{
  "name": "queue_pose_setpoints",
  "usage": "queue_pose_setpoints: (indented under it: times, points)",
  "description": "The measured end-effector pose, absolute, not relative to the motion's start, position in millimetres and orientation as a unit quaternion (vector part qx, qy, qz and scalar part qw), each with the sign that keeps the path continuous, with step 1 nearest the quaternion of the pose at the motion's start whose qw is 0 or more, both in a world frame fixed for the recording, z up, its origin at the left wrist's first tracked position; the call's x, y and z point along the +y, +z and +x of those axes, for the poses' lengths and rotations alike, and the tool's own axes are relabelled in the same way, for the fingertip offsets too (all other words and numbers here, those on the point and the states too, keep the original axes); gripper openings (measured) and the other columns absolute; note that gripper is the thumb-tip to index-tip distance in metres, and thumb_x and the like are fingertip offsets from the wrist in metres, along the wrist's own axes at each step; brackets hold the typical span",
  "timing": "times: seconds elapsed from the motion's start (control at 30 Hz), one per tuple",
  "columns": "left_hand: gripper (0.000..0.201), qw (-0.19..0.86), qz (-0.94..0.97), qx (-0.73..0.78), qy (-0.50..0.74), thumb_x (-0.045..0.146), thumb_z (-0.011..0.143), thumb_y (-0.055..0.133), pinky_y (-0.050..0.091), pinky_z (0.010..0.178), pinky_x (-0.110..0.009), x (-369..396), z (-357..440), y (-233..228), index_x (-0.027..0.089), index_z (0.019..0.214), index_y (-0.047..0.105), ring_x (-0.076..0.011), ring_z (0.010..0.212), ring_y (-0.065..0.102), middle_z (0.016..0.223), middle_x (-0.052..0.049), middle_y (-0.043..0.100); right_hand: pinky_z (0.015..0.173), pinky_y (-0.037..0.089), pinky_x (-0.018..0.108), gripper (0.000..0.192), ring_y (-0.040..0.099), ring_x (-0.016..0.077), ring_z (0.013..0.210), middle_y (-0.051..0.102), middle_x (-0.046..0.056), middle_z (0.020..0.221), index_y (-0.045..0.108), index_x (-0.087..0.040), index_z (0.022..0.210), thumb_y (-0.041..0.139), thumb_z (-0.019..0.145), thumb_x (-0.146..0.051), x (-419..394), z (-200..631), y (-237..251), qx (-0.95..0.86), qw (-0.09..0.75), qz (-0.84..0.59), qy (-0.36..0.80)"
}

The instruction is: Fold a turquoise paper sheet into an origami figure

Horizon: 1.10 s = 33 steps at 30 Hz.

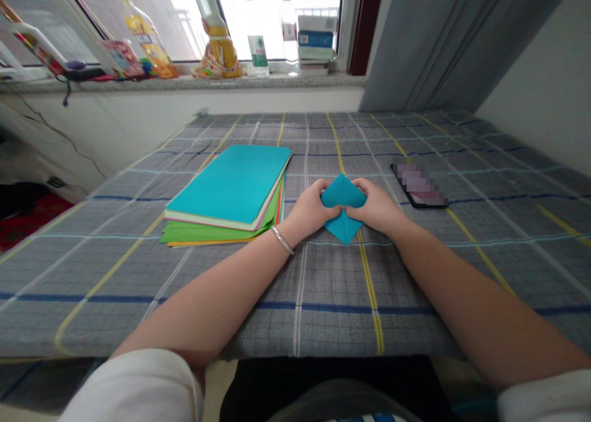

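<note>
A small piece of folded blue paper (342, 191), diamond-shaped with a crease down its middle, is held just above the checked cloth. My left hand (314, 205) grips its left side, thumb on top and fingers curled behind. On the right side my right hand (373, 206) grips it the same way. Both thumb tips almost meet at the centre of the paper. The undersides of the paper and the fingertips behind it are hidden. A silver bangle (282, 240) circles my left wrist.
Left of my hands lies a stack of coloured paper (231, 182), blue on top. A phone (420, 185) rests to the right on the checked cloth (258, 329). Bottles (221, 46), a white-green tube (258, 55) and boxes (316, 39) stand on the windowsill. A grey curtain (429, 40) hangs at the right.
</note>
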<state>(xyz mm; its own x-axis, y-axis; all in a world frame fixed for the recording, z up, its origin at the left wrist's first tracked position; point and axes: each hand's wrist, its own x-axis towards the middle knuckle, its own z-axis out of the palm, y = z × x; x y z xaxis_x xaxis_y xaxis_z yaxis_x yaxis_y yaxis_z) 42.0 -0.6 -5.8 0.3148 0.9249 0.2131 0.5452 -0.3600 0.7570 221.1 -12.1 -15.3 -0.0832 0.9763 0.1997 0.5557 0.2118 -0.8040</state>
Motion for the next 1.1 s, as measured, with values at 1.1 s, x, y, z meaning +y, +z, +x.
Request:
queue_pose_setpoints:
  times: [1.1]
  points:
    - [0.040,0.370,0.720,0.474,0.347,0.024,0.065,0.076,0.043,0.060,-0.024,16,27,-13,0.018,0.098,0.054,-0.0135,0.072,0.056,0.084,0.001,0.060,0.046,0.033,0.021,0.032,0.045,0.0095,0.046,0.054,-0.008,0.051,0.048,-0.023,0.091,0.058,0.065,-0.007,-11,246,-4,-0.572,0.353,-0.569,0.474]
